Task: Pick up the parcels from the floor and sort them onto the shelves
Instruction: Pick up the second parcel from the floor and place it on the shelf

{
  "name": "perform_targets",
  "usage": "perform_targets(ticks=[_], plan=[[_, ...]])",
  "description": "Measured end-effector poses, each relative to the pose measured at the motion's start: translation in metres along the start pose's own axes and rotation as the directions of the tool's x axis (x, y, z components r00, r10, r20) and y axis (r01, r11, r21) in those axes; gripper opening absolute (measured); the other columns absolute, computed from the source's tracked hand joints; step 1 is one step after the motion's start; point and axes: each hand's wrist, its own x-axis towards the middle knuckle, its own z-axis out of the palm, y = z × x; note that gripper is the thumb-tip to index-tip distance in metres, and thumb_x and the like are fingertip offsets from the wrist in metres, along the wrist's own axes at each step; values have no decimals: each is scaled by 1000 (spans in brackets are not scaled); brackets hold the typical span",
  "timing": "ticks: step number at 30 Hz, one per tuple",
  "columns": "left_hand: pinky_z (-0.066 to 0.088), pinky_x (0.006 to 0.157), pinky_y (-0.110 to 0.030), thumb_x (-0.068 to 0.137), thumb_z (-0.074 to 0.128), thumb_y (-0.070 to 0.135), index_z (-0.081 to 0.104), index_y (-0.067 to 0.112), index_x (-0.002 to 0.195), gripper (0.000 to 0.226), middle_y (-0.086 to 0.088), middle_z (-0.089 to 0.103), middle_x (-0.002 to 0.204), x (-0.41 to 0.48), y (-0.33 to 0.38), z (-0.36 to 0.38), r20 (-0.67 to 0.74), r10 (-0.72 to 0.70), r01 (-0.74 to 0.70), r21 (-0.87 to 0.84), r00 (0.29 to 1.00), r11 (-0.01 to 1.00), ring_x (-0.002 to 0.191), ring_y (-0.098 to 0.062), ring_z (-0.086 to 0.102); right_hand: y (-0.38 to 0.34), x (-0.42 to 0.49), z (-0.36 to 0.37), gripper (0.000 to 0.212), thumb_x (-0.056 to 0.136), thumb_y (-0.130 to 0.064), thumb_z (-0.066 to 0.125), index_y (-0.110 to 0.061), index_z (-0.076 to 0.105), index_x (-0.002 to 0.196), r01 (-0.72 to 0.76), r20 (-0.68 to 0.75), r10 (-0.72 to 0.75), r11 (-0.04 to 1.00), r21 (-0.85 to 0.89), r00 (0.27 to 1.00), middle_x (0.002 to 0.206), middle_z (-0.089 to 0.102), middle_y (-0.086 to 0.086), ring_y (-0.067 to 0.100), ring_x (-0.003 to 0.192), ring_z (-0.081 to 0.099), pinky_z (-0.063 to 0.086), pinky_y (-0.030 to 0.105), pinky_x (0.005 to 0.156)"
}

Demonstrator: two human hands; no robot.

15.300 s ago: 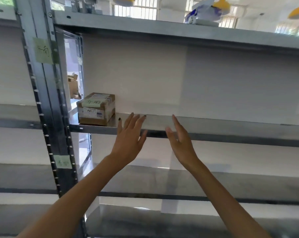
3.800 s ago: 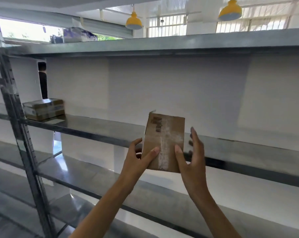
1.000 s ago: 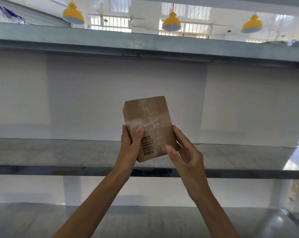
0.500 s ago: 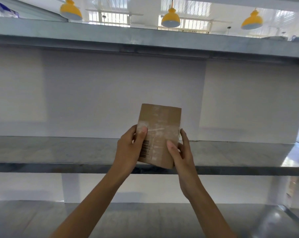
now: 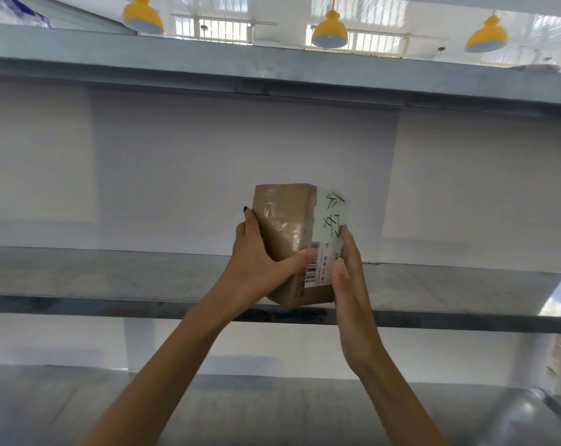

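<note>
A small brown cardboard parcel [image 5: 285,233] with clear tape is held upright in front of the middle metal shelf [image 5: 111,278]. Its right face carries a pale green label with handwritten characters and a barcode sticker below. My left hand [image 5: 259,268] grips its left side, thumb across the front near the barcode. My right hand [image 5: 350,278] presses flat against its right side. The parcel hangs just above the shelf's front edge; I cannot tell whether it touches the shelf.
A grey upper shelf [image 5: 272,72] runs overhead, and a lower shelf [image 5: 272,410] lies below my forearms. White panels back the rack. Yellow pendant lamps [image 5: 330,30] hang beyond the top. A blue-white bundle [image 5: 12,11] sits on the upper shelf at far left.
The parcel has been turned in my hands, so its green handwritten label and barcode sticker now face me on the right. Both hands kept hold of it.
</note>
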Motion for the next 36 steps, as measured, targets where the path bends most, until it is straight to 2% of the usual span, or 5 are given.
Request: perform_targets(ticks=[3,11,21,32,36], plan=[[48,84,-20,63,63,66,18,31,147,102,21,37,126,0,4,-2,56,104,-101,-52,993,994,111,-3,48,11,0,1,70,70,-60,58,-55,30,135,-52,-86,71,976,210,994,136,49,-12,5,115,57,57,31,85],[44,65,2,88,54,45,20,50,129,54,37,39,109,-6,-1,-6,201,178,-123,-259,963,958,92,32,46,29,2,0,68,72,-51,62,-43,38,136,-184,27,183,944,275,983,126,63,-8,8,111,63,55,32,89],[53,65,-9,81,57,49,26,61,116,48,23,41,119,-7,-4,-4,145,148,-86,-368,978,926,104,-2,56,31,7,0,68,74,-45,61,-40,37,138,-196,40,193,935,295,980,131,59,-3,12,112,63,55,33,88],[53,66,-12,66,64,56,22,66,120,70,32,41,122,-11,-11,11,5,146,-124,-495,989,860,99,18,54,40,2,0,57,83,-37,53,-29,40,138,-246,70,254,770,589,965,134,57,9,28,122,57,44,54,102],[43,99,-33,63,70,55,3,60,135,99,15,12,156,-4,-18,5,-54,133,-144,-384,990,912,135,-5,34,36,11,-12,63,77,-35,63,-23,43,135,-221,-16,251,877,426,968,126,63,8,23,113,63,54,44,90]])
